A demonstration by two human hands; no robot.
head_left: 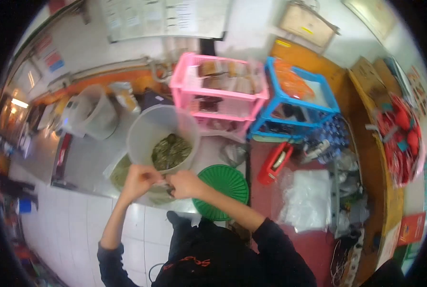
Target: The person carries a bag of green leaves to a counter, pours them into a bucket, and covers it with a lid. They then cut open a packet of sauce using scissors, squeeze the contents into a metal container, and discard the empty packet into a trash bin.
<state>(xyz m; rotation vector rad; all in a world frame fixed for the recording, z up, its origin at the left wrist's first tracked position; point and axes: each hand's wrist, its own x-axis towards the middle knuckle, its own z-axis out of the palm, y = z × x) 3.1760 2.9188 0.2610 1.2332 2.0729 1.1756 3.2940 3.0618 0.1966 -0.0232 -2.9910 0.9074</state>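
Observation:
In front of my body my left hand (144, 181) and my right hand (185, 184) almost meet, fingers closed in pinches. Whatever is between the fingertips is small and blurred. Just beyond them stands a translucent white bucket (139, 126), with green-brown leafy material (171, 152) at its bottom. A clear bag with olive-green contents (120, 173) lies left of the bucket, close to my left hand. Similar greenish material shows under my hands, partly hidden. To the right of my right hand is a round, ribbed green plastic lid or tray (225, 191).
A pink rack (218, 91) holding packets and a blue rack (295, 103) stand behind. Right of the green piece are a red tape dispenser (275, 162) and a stack of clear plastic bags (309, 198). Another pale bucket (98, 115) stands at the back left.

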